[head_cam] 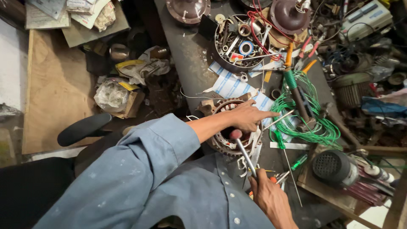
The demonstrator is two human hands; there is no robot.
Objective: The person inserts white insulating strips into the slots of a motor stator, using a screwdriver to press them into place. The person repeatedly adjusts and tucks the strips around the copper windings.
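Cluttered workbench (186,63): right hand (271,199) grips hammer (242,149) angled up-left; left hand (248,115) spread on stator (224,142).

Dark worktop (186,59), cluttered — stator (229,127) at near edge, green wire coil (313,123) beside it, round parts tray (241,42) behind, striped papers (231,85) between.

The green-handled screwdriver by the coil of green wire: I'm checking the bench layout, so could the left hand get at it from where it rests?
Probably yes. The left hand rests on the motor stator, its forefinger pointing toward the green-handled screwdriver, which lies uncovered on the green wire coil just beyond, with nothing between.
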